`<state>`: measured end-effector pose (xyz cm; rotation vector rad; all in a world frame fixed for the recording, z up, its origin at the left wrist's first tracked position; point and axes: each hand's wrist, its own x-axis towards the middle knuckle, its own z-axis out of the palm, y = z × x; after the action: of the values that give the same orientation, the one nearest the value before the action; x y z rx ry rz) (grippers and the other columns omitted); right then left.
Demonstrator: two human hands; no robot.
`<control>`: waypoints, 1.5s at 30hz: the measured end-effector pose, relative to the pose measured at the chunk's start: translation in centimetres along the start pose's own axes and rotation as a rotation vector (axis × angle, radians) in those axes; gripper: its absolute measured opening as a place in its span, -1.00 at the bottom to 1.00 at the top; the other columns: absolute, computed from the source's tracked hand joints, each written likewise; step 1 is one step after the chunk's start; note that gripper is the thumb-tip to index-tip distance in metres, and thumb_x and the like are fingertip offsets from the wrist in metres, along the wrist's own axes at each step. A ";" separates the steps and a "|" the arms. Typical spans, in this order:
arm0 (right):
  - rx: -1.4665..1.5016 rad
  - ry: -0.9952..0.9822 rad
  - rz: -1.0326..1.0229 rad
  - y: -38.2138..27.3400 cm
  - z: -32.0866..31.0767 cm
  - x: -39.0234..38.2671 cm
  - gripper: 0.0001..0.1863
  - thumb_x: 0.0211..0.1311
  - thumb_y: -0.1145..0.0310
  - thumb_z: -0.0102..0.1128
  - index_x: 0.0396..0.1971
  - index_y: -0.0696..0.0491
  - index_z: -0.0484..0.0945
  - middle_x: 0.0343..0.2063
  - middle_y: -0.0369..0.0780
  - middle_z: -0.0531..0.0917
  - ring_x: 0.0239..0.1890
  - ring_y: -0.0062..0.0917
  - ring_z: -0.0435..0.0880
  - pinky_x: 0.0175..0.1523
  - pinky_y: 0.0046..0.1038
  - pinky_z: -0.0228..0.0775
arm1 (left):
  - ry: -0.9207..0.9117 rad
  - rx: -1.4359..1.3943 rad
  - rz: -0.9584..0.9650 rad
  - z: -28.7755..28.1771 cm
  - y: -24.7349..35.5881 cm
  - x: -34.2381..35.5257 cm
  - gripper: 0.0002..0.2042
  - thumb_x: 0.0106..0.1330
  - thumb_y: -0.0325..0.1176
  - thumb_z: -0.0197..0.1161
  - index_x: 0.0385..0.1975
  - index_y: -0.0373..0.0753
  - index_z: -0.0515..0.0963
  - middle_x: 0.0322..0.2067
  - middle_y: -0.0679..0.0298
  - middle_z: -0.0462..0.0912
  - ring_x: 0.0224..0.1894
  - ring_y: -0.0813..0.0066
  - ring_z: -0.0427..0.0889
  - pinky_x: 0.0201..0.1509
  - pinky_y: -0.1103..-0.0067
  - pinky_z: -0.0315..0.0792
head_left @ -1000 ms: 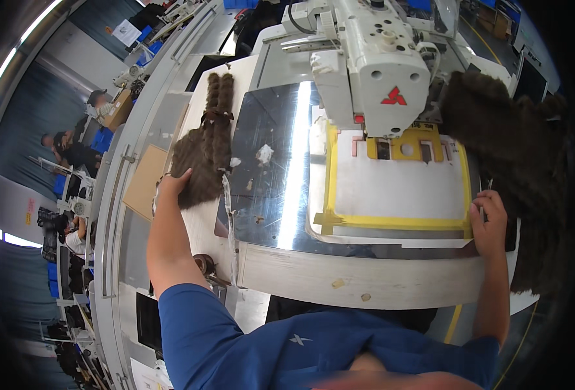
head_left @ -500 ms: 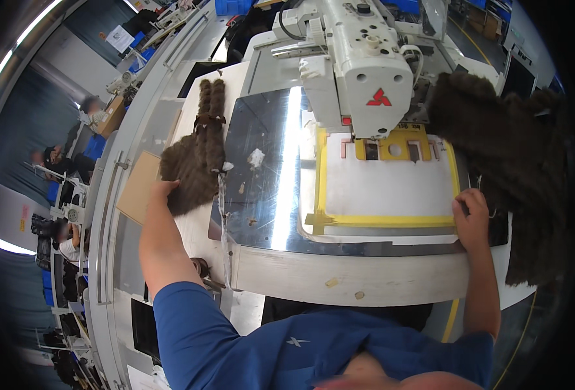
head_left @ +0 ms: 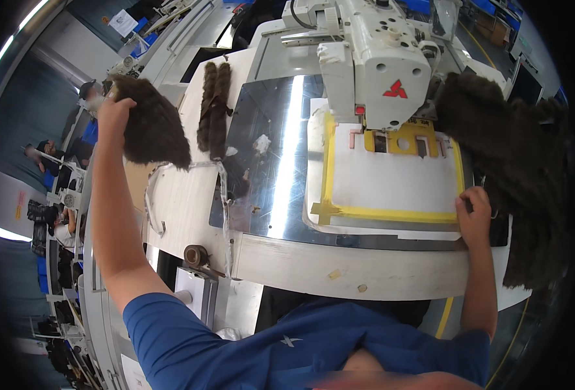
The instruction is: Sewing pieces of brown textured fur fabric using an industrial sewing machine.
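Fur panel (head_left: 151, 123), upper left of the frame: dark brown, shaded nearly black in patches. Fur strips (head_left: 215, 117), left of centre: mid-brown, darker band. Fur pile (head_left: 508, 143), right: dark brown. Machine (head_left: 391, 65), upper centre: off-white; red emblem (head_left: 395, 89), red button (head_left: 360, 110). Clamp (head_left: 403, 144), below it: yellow. Sheet (head_left: 395, 188), right of centre: plain white, bordered by yellow tape (head_left: 328, 166). Plate (head_left: 248, 136), centre: silver-grey, white glare streak. Table (head_left: 300, 260), lower centre: pale cream, tan spots. Shirt (head_left: 248, 351), lower edge: blue, small pale mark (head_left: 291, 340). Floor line (head_left: 445, 318), lower right: yellow.
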<state>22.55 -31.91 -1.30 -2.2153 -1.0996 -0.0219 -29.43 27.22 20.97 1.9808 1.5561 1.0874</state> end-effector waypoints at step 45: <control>0.952 -0.252 0.058 -12.9 -8.7 1.0 -0.14 0.04 0.74 0.28 0.45 0.04 0.40 -0.26 -0.39 0.66 -0.15 -0.79 0.62 -0.01 -0.66 0.39 | -1.276 -1.076 -0.034 23.5 17.0 -29.3 -0.55 0.29 -0.58 0.55 0.09 -0.24 0.47 -0.14 0.27 0.75 -0.23 0.68 0.69 -0.13 0.70 0.54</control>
<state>16.28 -30.57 12.90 -1.3959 -0.8949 0.6789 -2.90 -1.93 8.83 1.2746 0.1853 0.2636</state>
